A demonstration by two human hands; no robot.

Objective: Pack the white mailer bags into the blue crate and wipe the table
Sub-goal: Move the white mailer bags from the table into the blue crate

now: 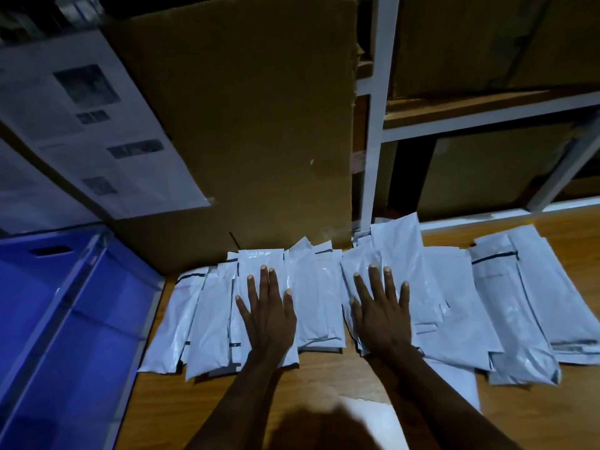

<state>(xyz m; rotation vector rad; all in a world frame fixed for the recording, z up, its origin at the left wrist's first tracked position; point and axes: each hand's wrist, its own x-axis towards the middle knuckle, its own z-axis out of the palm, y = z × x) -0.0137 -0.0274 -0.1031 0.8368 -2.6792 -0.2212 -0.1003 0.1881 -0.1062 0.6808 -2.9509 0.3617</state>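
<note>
Several white mailer bags (316, 306) lie in overlapping rows across the wooden table (324, 378), from beside the crate to the right edge of view. My left hand (268, 315) rests flat, fingers spread, on the left group of bags. Flat on the middle group, with fingers apart, is my right hand (383, 315). Neither hand grips a bag. The blue crate (74, 319) stands at the left end of the table, its inside showing no bags.
A large cardboard sheet (246, 125) leans upright behind the bags. Papers with printed pictures (94, 125) hang at the upper left. A white metal shelf frame (376, 125) holding cardboard boxes stands behind the table at right. A white sheet (367, 414) lies near the front edge.
</note>
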